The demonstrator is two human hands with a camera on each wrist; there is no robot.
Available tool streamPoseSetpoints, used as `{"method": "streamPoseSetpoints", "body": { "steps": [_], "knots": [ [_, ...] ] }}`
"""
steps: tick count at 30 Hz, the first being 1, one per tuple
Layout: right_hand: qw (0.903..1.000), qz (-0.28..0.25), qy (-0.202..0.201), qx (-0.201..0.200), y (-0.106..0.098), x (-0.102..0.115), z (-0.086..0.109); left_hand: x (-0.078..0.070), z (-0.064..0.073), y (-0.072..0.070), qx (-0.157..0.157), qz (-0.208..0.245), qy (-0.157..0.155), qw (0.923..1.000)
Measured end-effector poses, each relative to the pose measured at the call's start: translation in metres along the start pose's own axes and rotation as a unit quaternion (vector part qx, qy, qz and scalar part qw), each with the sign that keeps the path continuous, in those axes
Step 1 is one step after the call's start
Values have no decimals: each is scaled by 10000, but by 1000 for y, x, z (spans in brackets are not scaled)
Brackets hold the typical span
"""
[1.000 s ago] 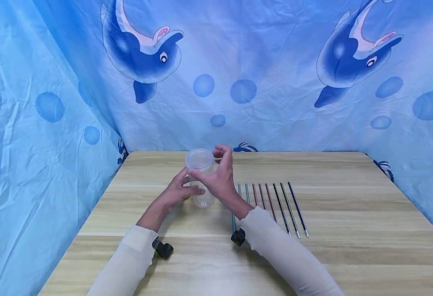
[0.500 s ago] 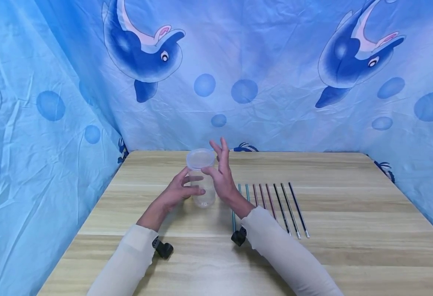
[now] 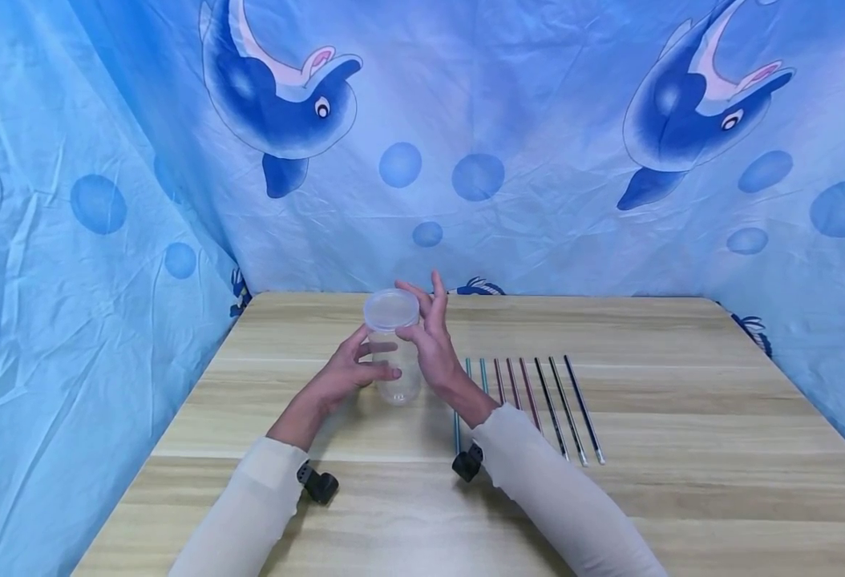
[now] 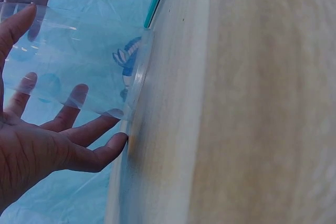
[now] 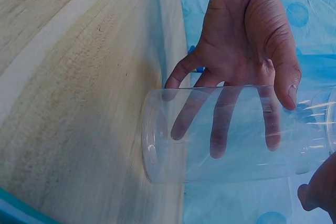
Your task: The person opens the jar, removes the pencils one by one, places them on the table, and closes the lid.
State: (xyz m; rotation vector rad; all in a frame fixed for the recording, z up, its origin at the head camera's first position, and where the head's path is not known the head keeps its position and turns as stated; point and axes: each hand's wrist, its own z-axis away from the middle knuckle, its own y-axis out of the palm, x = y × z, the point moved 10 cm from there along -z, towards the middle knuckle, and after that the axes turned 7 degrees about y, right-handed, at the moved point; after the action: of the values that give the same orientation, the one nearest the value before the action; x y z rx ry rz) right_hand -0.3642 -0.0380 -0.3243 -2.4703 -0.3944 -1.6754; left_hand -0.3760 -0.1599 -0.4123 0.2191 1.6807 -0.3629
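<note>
A clear plastic jar [image 3: 408, 359] stands upright on the wooden table, with a translucent round lid [image 3: 391, 308] on top. My left hand [image 3: 343, 373] holds the jar's body from the left, thumb in front and fingers spread round the back, as the left wrist view shows through the see-through wall [image 4: 68, 61]. At the lid's right side is my right hand [image 3: 433, 349]. Its thumb lies at the near rim, while its other fingers stretch out fairly straight, some reaching behind the lid. In the right wrist view only part of the right hand [image 5: 320, 187] shows at the lower right edge.
To the right lie several pencils [image 3: 554, 401] side by side, teal, reddish and dark; the right forearm covers some of them. A blue dolphin-print cloth [image 3: 523, 240] hangs behind the table and along its sides. Small black cameras [image 3: 319, 486] sit on both wrists.
The right hand's curled fingers loosened and lifted off the lid, then came back toward its far edge. The thumb shifted right along the rim. The left hand and jar stayed in place.
</note>
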Motion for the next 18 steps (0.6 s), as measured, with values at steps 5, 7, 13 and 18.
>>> {"method": "streamPoseSetpoints", "body": {
  "steps": [5,7,13,18],
  "knots": [
    [9986,372,-265,-269,-3,5,2,0,-2,0,-6,-8,50,10000],
    [9969,502,-455,-406,-5,3,1,1,-2,-1,-24,-41,34,10000],
    [9917,798,-630,-782,-8,5,4,2,-1,-2,-65,-58,-12,10000],
    [9884,1063,-516,-954,-9,4,5,1,-2,-2,-51,-90,85,9999]
  ]
}}
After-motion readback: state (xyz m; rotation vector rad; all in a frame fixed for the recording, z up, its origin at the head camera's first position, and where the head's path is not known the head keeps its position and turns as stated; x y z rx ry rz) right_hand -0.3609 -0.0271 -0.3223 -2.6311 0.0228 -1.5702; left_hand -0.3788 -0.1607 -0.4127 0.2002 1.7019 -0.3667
